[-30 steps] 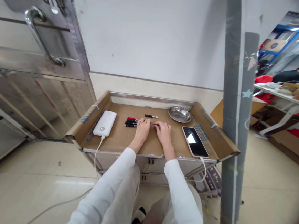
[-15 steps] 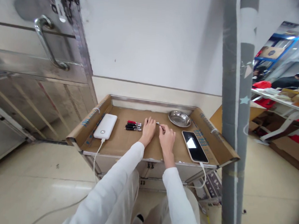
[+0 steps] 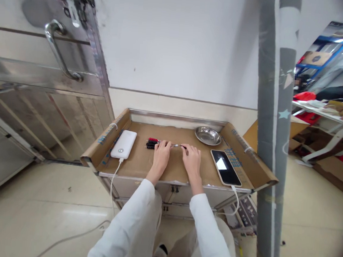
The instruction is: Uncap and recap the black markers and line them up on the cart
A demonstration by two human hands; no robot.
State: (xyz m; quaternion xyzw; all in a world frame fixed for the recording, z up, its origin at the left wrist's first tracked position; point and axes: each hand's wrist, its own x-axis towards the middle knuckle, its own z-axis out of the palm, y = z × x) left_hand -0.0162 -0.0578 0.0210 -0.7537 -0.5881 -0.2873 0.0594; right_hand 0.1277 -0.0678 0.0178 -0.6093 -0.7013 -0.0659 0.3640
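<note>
On a cardboard-lined metal cart (image 3: 247, 160) lie three small pens (image 3: 151, 143), one red and two black, in a stack. My left hand (image 3: 161, 156) rests just right of them, fingers curled on one end of a thin black pen-like tool (image 3: 176, 146). My right hand (image 3: 192, 160) pinches the tool's other end. The tool spans the gap between both hands, low over the cardboard.
A white power bank (image 3: 124, 144) with a cable lies at the left, a phone (image 3: 226, 167) with a lit screen at the right, a steel dish (image 3: 208, 135) at the back right. A grey pillar (image 3: 271, 132) stands right of the cart, a steel door (image 3: 42, 67) left. A person stands far right.
My left hand reached to the back of the cart, then came back beside the pens. Both hands now hold the black tool that earlier lay alone near the back.
</note>
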